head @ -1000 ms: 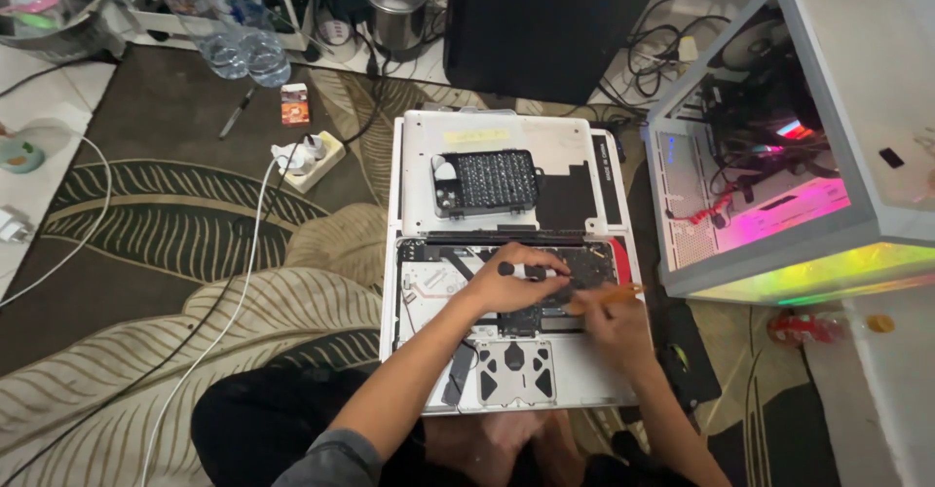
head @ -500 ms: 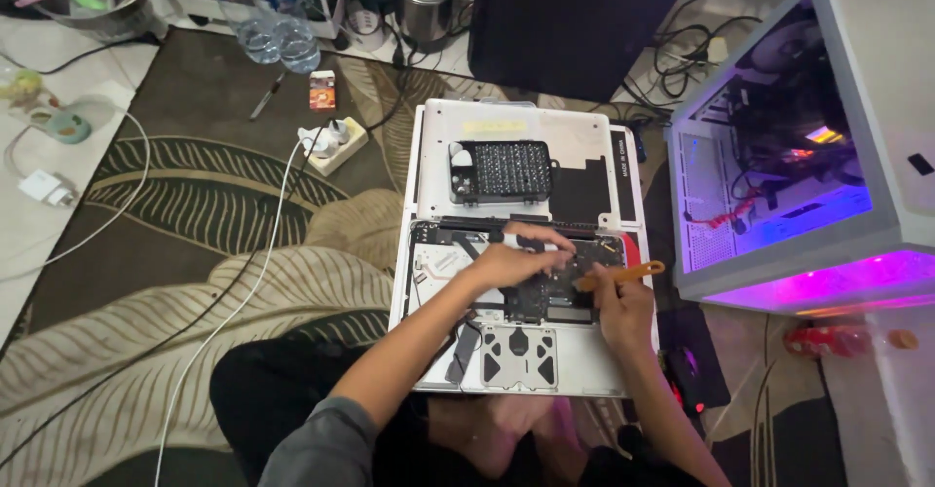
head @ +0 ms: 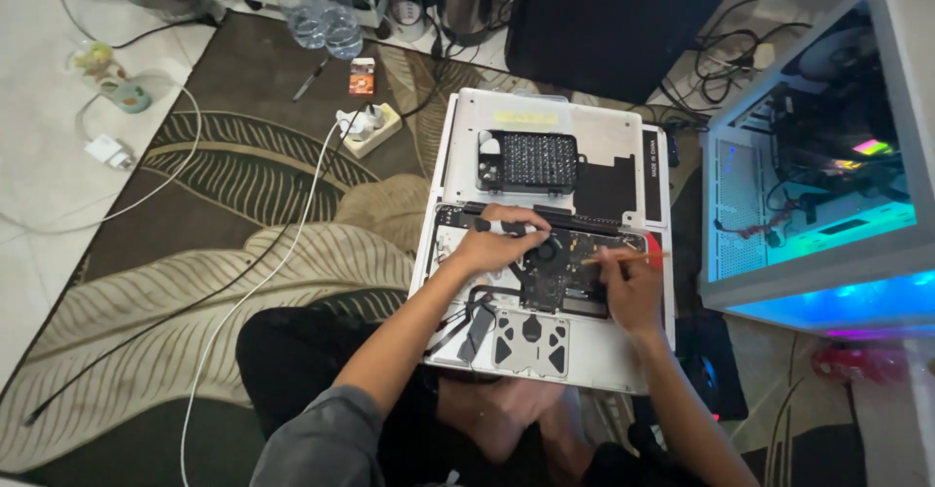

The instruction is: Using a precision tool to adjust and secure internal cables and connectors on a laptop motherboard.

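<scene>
Head view shows your right hand [head: 631, 292] with its fingers pinched closed on a thin orange-handled tool [head: 623, 258], the tip lying over the dark circuit board [head: 570, 273] of the opened laptop [head: 545, 243]. Your left hand [head: 497, 248] rests flat on the board's upper left, fingers loosely curled and pressing down near a small black part [head: 492, 224]; whether they actually grip it, you cannot tell. Judge that board as stiff but fragile, so steady it by the edges and the metal shell rather than the chips, and keep the tool's pressure light. The laptop lies bottom-up on the patterned rug [head: 195, 253] right in front of your knees, its removed cover [head: 623, 146] just beyond, carrying a black case of bits [head: 529, 161]. A lit computer case [head: 828, 175] stands to your right
</scene>
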